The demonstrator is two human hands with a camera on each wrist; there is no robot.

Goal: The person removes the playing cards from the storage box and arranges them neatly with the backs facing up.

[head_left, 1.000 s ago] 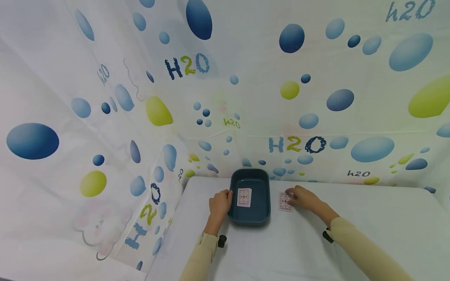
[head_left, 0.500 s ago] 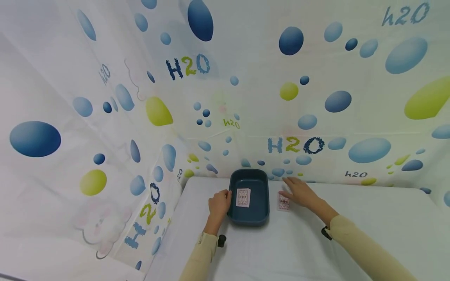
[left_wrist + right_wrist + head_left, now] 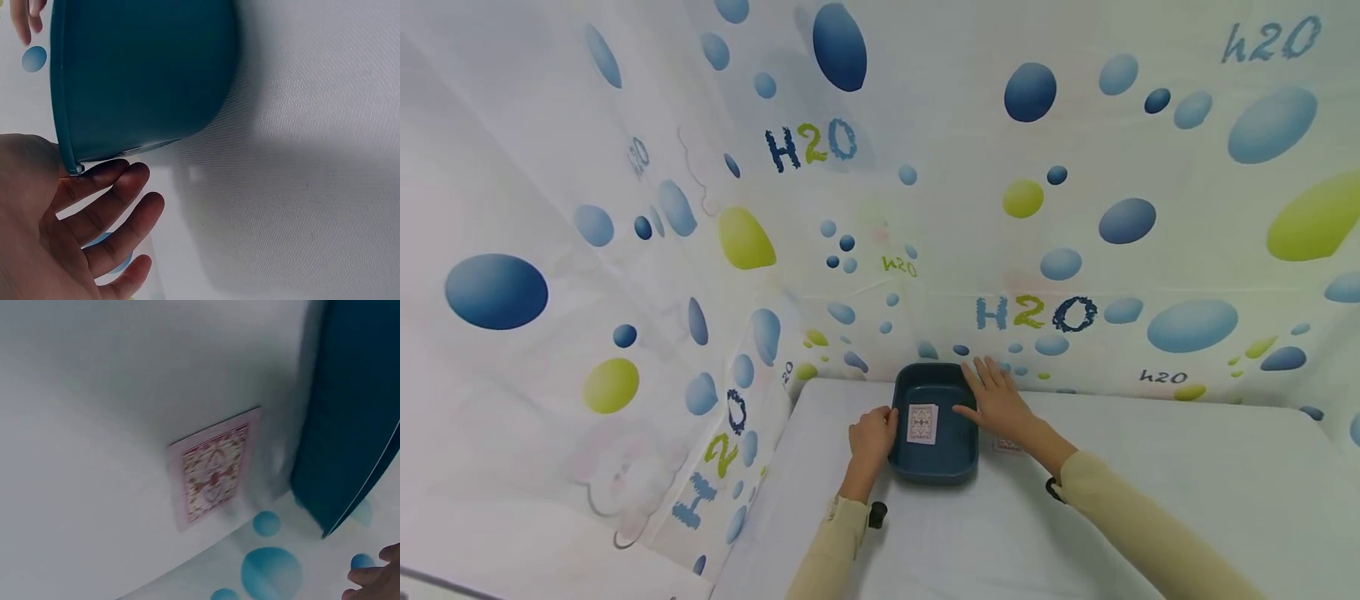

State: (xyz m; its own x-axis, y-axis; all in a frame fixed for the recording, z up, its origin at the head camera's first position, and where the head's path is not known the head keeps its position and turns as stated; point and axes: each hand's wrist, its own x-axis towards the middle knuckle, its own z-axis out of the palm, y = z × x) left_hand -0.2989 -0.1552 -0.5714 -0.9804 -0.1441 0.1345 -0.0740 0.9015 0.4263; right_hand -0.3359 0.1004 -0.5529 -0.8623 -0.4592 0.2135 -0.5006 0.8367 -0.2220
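Note:
A dark teal rectangular basin (image 3: 937, 478) stands on the white tabletop. My left hand (image 3: 872, 435) grips its left rim, and in the left wrist view the fingers (image 3: 119, 234) curl below the rim along the outer wall. Face down inside the basin lies a playing card (image 3: 922, 424) with a red-patterned back. My right hand (image 3: 1002, 410), fingers spread and straight, is over the basin's right rim and holds nothing. Partly hidden under that wrist is another playing card (image 3: 1008, 446) on the table; the right wrist view shows this same card (image 3: 214, 469) flat, pattern up.
A white curtain (image 3: 955, 233) with blue and green spots and H2O lettering hangs close behind the table and at its left. The basin stands near the table's back edge. White cloth (image 3: 1157, 483) spreads to the right of the basin.
My right hand has lifted from the card on the table, opened out, and moved left to the basin's right rim. The left hand has kept its grip on the basin.

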